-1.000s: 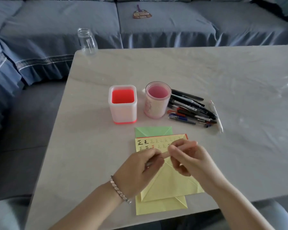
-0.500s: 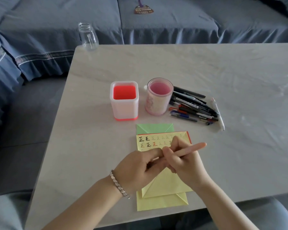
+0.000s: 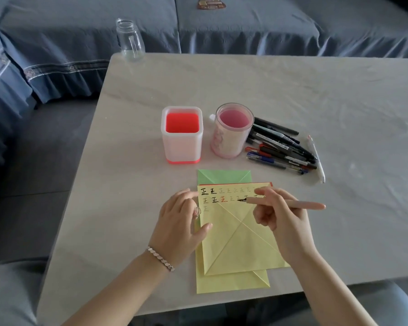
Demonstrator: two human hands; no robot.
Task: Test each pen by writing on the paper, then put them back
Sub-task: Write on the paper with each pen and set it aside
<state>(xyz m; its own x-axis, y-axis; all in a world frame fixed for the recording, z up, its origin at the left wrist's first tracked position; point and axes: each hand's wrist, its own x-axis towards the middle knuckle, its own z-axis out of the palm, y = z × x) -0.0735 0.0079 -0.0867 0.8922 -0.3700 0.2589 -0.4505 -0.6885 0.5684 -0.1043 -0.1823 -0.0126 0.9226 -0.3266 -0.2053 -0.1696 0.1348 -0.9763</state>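
Across the grey bench [image 3: 151, 90], your right fingers [image 3: 269, 192] clamp a pink pen [image 3: 292, 204] over 正-marked paper [image 3: 233, 243]; left fingers [image 3: 186, 196] pinch its cap [image 3: 197, 211].

Blue-grey covered sofa [image 3: 280, 29] wraps far and left sides. Pale marbled worktop [image 3: 304, 90], glossy; soft glare at right.

Just behind the left hand [image 3: 181, 222], a slim silver bracelet [image 3: 160, 258] of small flat links, set edge to edge, circles the wrist. Both forearms are bare as far as the view shows, the one behind the right hand [image 3: 283, 222] included. Grey-blue trousers [image 3: 10, 292] cover both knees.
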